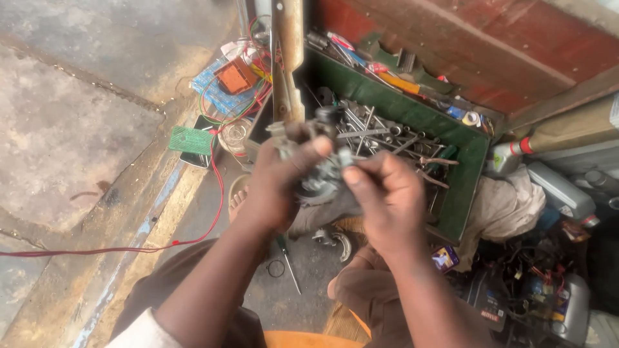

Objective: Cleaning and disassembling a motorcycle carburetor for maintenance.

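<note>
Item: small grey metal engine part point(320, 174), carburettor-like, held up in front of the green toolbox point(474, 161), between both hands.
Left hand point(274, 187): wrapped around the part's left side, thumb laid across its top, fingers curled behind it.
Right hand point(390, 200): just right of the part, thumb and forefinger pinched on a small light piece at the part's upper right edge; remaining fingers folded.
Green toolbox: open, behind and right of the hands, filled with sockets, spanners and pliers point(387, 135).
Left of the toolbox: tangle of red wire point(216, 167), an orange block point(235, 76), a green circuit board point(191, 140), all on the ground.
Below the toolbox, under the hands: a screwdriver point(288, 261) and a small black ring point(276, 268) on grey concrete floor point(71, 129).
Right of the toolbox: beige cloth point(503, 206), plastic bottles, dark clutter.
Behind the toolbox: red-painted wooden boards point(464, 45).
</note>
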